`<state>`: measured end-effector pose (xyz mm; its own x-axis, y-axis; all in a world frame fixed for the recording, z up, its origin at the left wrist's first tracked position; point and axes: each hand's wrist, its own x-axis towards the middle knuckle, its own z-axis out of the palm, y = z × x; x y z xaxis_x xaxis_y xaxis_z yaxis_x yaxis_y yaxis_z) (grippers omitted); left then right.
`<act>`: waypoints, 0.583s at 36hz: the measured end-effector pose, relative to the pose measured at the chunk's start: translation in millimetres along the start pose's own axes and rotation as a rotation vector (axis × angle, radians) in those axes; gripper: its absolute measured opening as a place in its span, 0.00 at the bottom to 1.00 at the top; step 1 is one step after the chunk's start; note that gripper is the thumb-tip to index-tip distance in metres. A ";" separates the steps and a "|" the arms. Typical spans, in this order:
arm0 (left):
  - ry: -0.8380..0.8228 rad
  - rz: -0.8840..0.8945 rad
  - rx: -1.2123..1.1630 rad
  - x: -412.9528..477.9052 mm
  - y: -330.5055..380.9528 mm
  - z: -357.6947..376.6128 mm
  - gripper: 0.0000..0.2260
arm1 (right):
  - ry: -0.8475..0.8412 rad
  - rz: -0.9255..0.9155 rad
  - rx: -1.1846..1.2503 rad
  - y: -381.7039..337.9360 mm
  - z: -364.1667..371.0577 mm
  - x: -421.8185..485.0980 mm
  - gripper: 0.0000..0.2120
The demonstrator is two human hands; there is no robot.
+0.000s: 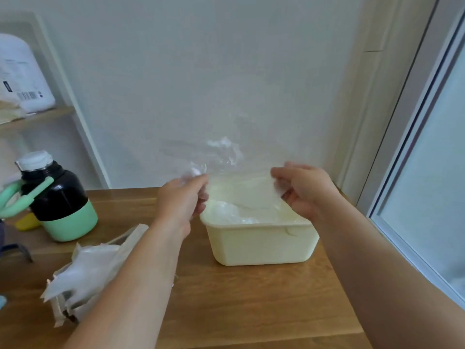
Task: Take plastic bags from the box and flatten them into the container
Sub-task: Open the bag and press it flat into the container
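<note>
Nearest, left of the container (261, 245) and toward the viewer, the box (75, 285) lies torn open on the table (251, 311), with pale bags spilling from its mouth. Further in, both hands are raised just over the container. The left hand (183, 200) pinches one edge of a clear bag (226, 152) above the container's left rim, and the right hand (302, 190) pinches the opposite edge above its right rim. The film is stretched between them and shows faintly above the fingers, against the wall. Inside the container, more bags (231, 212) already lie in a loose, crinkled layer. Beyond and well left of the container stands a flask (60, 197).

Likely the bag is about to be lowered and pressed flat. The film looks thin and light, so it could fold on itself or trap air on the way down and land crumpled. A weak pinch on either side might let an edge slip. Pressing hard could also shift the light container on the smooth wood.
</note>
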<state>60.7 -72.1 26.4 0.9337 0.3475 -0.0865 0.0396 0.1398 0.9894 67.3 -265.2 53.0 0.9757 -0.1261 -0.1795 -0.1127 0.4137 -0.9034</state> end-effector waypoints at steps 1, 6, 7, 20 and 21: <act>-0.010 -0.015 0.037 1.3 -4.0 0.4 0.05 | 0.035 -0.017 0.026 0.8 -1.7 6.0 0.11; 0.075 0.046 0.253 0.1 -10.1 0.4 0.24 | 0.151 -0.048 -0.016 5.6 -7.6 21.1 0.09; 0.143 0.100 0.342 -0.7 -8.9 -0.9 0.33 | 0.155 -0.061 -0.051 6.1 -8.9 23.0 0.09; -0.692 0.540 1.283 13.8 -3.8 46.7 0.19 | 0.103 -0.171 -1.367 7.4 -29.2 43.8 0.23; -0.727 0.436 1.344 16.6 -5.5 48.5 0.22 | 0.092 -0.182 -1.418 7.2 -30.4 44.0 0.23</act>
<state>93.3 -112.0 25.1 0.9053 -0.4131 -0.0989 -0.3608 -0.8707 0.3342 103.8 -295.2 26.8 0.9874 -0.1581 0.0038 -0.1325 -0.8406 -0.5251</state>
